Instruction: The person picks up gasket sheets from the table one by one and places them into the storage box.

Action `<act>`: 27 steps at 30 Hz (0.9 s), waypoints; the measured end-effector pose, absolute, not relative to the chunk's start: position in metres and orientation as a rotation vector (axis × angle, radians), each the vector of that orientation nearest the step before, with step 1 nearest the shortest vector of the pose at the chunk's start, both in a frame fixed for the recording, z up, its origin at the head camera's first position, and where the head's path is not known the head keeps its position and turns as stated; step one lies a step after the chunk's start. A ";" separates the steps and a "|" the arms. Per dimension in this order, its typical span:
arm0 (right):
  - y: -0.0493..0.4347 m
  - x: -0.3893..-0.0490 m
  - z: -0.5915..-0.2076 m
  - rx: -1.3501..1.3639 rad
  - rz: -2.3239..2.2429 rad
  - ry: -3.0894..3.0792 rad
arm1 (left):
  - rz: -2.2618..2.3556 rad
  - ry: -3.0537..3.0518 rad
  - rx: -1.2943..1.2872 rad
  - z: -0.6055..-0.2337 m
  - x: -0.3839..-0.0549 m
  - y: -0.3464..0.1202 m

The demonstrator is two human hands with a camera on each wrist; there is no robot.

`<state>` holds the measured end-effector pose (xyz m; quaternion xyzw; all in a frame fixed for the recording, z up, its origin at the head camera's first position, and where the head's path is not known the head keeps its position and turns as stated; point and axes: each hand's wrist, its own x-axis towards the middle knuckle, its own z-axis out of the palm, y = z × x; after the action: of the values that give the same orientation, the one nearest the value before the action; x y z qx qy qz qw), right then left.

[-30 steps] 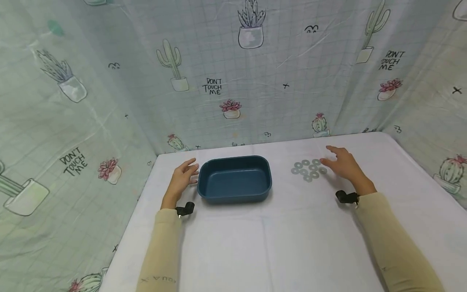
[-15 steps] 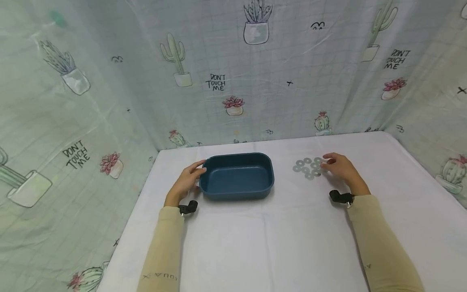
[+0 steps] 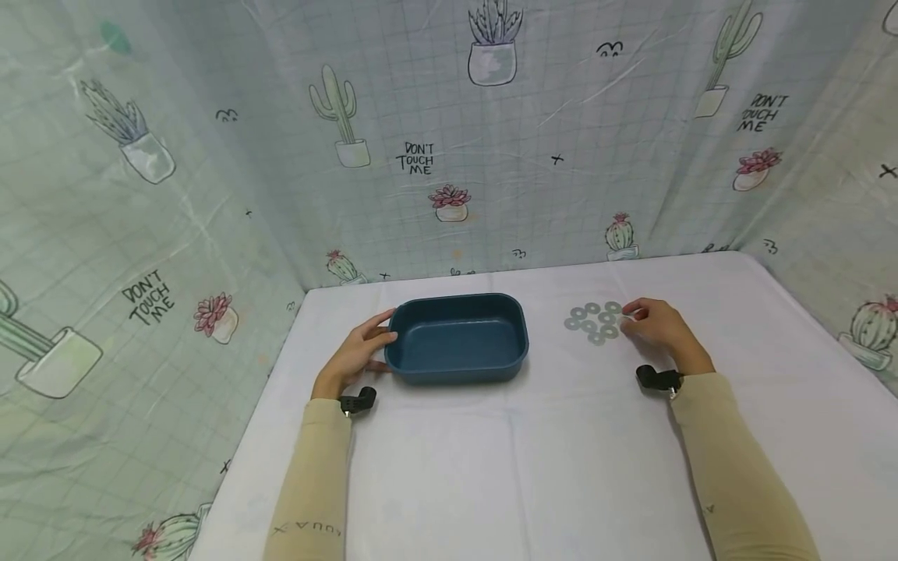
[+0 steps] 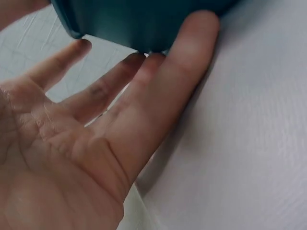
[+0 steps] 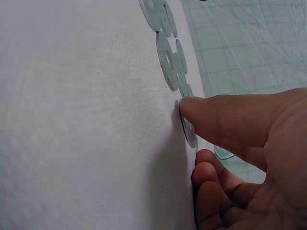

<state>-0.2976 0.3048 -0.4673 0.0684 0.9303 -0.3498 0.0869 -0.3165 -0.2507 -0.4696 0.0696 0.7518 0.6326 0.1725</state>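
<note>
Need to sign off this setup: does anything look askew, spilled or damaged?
Nothing stands out: no spill or visible damage. The blue tray sits upright, the left hand touching its end; the washers lie loosely grouped, the right hand touching one.

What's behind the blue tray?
A strip of white tabletop, then the cactus-print curtain. Tabletop right against its far wall isn't visible; the tray covers it.
</note>
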 end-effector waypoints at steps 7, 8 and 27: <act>0.304 -0.297 -0.469 0.219 -1.019 2.813 | 1.773 2.119 0.251 -0.473 -0.314 -0.255; 0.304 -0.298 -0.469 0.221 -1.018 2.817 | 1.769 2.116 0.262 -0.473 -0.314 -0.256; 0.299 -0.297 -0.470 0.203 -1.012 2.847 | 1.835 1.970 0.343 -0.477 -0.310 -0.262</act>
<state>-0.2971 0.2995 -0.4698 0.0670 0.9386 -0.3337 0.0568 -0.3104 -0.2618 -0.4768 0.1235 0.7092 0.6609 0.2122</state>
